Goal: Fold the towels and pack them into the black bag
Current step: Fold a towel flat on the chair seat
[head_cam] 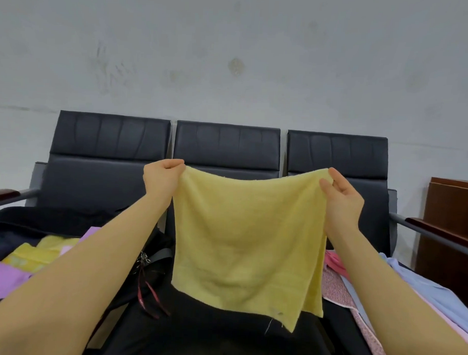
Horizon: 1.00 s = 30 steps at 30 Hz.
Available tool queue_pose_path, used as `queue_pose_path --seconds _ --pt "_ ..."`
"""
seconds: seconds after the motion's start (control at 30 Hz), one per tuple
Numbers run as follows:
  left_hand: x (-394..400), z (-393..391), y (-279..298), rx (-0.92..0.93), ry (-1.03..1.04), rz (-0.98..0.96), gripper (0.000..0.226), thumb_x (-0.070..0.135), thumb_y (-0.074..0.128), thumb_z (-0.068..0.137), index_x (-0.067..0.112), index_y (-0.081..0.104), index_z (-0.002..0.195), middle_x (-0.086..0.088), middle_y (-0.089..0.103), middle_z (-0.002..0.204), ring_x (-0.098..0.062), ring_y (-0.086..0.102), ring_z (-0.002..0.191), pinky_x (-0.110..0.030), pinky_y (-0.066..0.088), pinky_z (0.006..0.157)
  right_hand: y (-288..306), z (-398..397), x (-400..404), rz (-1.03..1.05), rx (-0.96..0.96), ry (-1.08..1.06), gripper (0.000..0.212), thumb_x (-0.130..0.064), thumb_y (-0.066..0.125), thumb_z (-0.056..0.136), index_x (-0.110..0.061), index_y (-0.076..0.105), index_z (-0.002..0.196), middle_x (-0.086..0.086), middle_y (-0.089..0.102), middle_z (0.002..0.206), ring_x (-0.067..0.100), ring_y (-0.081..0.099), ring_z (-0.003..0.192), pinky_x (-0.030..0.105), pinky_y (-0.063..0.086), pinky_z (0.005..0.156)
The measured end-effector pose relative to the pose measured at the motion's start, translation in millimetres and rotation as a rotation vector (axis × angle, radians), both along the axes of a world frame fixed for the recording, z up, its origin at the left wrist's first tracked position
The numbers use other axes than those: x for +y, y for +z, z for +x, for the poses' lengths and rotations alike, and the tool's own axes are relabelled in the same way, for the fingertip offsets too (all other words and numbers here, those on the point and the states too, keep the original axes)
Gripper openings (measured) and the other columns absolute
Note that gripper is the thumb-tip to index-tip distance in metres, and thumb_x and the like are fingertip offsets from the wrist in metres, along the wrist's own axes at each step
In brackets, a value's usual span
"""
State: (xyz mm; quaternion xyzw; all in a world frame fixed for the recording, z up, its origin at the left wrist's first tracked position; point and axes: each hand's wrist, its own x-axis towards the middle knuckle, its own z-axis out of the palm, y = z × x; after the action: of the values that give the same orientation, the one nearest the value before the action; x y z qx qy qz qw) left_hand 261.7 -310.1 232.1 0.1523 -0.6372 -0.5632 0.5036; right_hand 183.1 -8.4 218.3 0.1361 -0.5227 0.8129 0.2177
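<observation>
Left hand [162, 175] and right hand [342, 193] each pinch a top corner of the square pale-yellow terry towel [248, 239], hanging flat. For a neat fold, bring the corners together evenly.

Blk bench seats [226, 145], brown cabinet [448, 224].

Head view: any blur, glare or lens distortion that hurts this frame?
Head view: even, soft light with no glare; the yellow towel and both hands, left and right, are fairly sharp; wide-angle stretch swells the forearms at the bottom corners; the folded cloths at the left edge look slightly soft.
</observation>
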Motion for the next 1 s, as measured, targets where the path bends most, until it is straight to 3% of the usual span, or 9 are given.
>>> queue_pose_path --seconds 0.07,0.17,0.37,0.43,0.5,0.6,0.7,0.83,1.0 --pt "-1 0 -2 0.001 0.022 -0.002 0.025 0.007 0.061 0.089 0.014 0.071 0.11 -0.003 0.068 0.113 -0.002 0.058 0.078 -0.014 0.043 0.067 2 0 0 -0.009 0.004 -0.034 0.039 -0.005 0.061 0.091 -0.011 0.059 0.13 -0.007 0.062 0.11 -0.001 0.059 0.09 0.01 0.048 0.066" --pt "-1 2 -4 0.031 -0.045 0.093 0.032 -0.001 0.054 0.09 0.014 0.069 0.113 0.0 0.066 0.108 -0.002 0.055 0.072 -0.014 0.043 0.064 4 0 1 -0.035 -0.01 -0.078 0.037 -0.005 0.062 0.09 -0.008 0.061 0.127 -0.001 0.063 0.117 0.009 0.059 0.1 0.01 0.046 0.068" --pt "5 15 0 0.067 -0.062 0.214 0.034 -0.006 0.06 0.085 0.009 0.067 0.115 -0.002 0.065 0.102 -0.005 0.056 0.078 -0.009 0.045 0.066 1 -4 4 0.089 -0.009 -0.141 0.035 -0.003 0.062 0.088 -0.01 0.064 0.122 0.001 0.064 0.119 0.014 0.059 0.107 0.025 0.045 0.095" --pt "4 18 -1 -0.014 -0.009 0.11 0.038 -0.005 0.061 0.084 0.005 0.064 0.121 -0.008 0.064 0.115 -0.012 0.058 0.092 -0.017 0.044 0.08 0 -7 5 0.16 0.002 -0.175 0.036 -0.001 0.061 0.088 -0.01 0.064 0.122 0.001 0.063 0.12 0.013 0.058 0.106 0.024 0.044 0.095" --pt "1 20 -5 -0.121 0.059 -0.02 0.039 -0.001 0.059 0.086 0.005 0.062 0.124 -0.011 0.063 0.122 -0.02 0.06 0.101 -0.023 0.045 0.08 -3 -9 6 0.237 0.007 -0.215 0.037 -0.001 0.06 0.088 -0.01 0.063 0.123 0.001 0.063 0.119 0.013 0.058 0.105 0.024 0.044 0.094" --pt "-3 22 -12 -0.263 0.136 -0.202 0.026 0.003 0.055 0.088 0.001 0.068 0.111 -0.01 0.066 0.113 -0.02 0.059 0.09 -0.022 0.044 0.069 -7 -12 7 0.36 0.004 -0.268 0.031 -0.002 0.058 0.088 -0.007 0.066 0.118 0.001 0.065 0.109 0.016 0.059 0.101 0.025 0.046 0.088" --pt "-7 23 -19 -0.364 0.179 -0.319 0.017 0.011 0.055 0.09 0.004 0.069 0.096 -0.011 0.068 0.096 -0.02 0.057 0.079 -0.03 0.045 0.064 -14 -15 9 0.485 0.017 -0.351 0.016 -0.005 0.056 0.09 -0.006 0.07 0.098 0.004 0.064 0.096 0.02 0.06 0.089 0.016 0.04 0.066" --pt "-9 23 -24 -0.378 0.192 -0.31 0.017 0.019 0.054 0.092 0.003 0.061 0.092 -0.013 0.065 0.088 -0.025 0.058 0.07 -0.035 0.046 0.066 -19 -19 7 0.566 0.012 -0.464 0.007 -0.015 0.062 0.09 -0.018 0.066 0.085 0.005 0.05 0.107 0.022 0.053 0.092 0.032 0.044 0.075" --pt "-3 22 -13 -0.324 0.128 -0.22 0.016 0.024 0.044 0.099 0.009 0.046 0.103 -0.013 0.061 0.078 -0.017 0.056 0.049 -0.031 0.042 0.054 -6 -15 3 0.516 -0.036 -0.386 0.012 -0.016 0.053 0.095 -0.016 0.065 0.095 0.005 0.063 0.096 0.023 0.059 0.082 0.036 0.048 0.071"
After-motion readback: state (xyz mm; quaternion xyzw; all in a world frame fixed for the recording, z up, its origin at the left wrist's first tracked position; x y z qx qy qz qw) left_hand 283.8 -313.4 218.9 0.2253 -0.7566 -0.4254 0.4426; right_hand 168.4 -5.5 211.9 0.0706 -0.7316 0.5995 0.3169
